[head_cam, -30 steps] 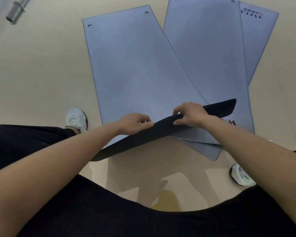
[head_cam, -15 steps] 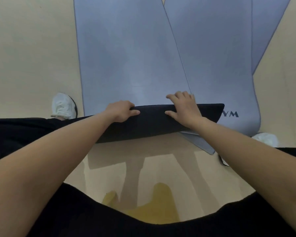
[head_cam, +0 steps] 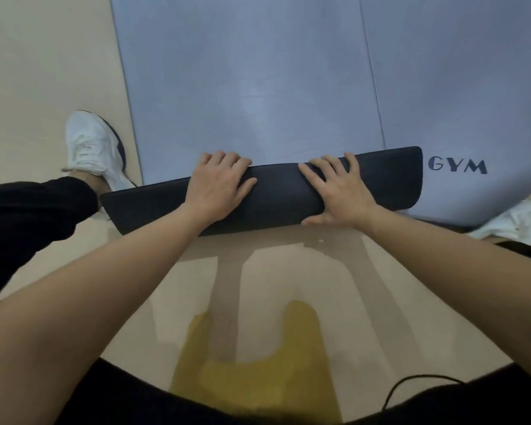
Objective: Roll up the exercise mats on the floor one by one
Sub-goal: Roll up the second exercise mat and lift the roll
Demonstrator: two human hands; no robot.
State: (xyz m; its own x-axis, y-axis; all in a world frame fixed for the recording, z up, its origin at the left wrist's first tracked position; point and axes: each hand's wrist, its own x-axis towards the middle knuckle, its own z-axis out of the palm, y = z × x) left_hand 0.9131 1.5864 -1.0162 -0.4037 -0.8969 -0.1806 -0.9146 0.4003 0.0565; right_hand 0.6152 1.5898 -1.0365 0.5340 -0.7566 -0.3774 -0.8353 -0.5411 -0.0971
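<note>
Fingers [head_cam: 227, 159] of the left hand [head_cam: 219, 188] lie extended, palm down, across the fold [head_cam: 276, 194], tips at its far edge, thumb on top; they press and clasp nothing. Right hand [head_cam: 341, 194] likewise: fingers splayed straight and flat on the fold, thumb at its near edge, nothing gripped. Head view: the mat [head_cam: 258, 72] is grey-blue and lies flat on the floor [head_cam: 43, 56], running away from the person. Its near end is doubled back onto it, showing a dark underside as a low band from left to right under both hands. A second mat [head_cam: 460, 87] lies on the right, partly under the first, and the right end of the fold rests on it. GYM lettering [head_cam: 457, 167] shows just beside that end. Left shoe [head_cam: 95, 145], white, stands close to the mat's left edge; right shoe [head_cam: 518, 223] touches the second mat's near corner. A yellow patch [head_cam: 252, 363] marks the floor between the forearms. A black cord [head_cam: 411, 383] shows at lower right.
</note>
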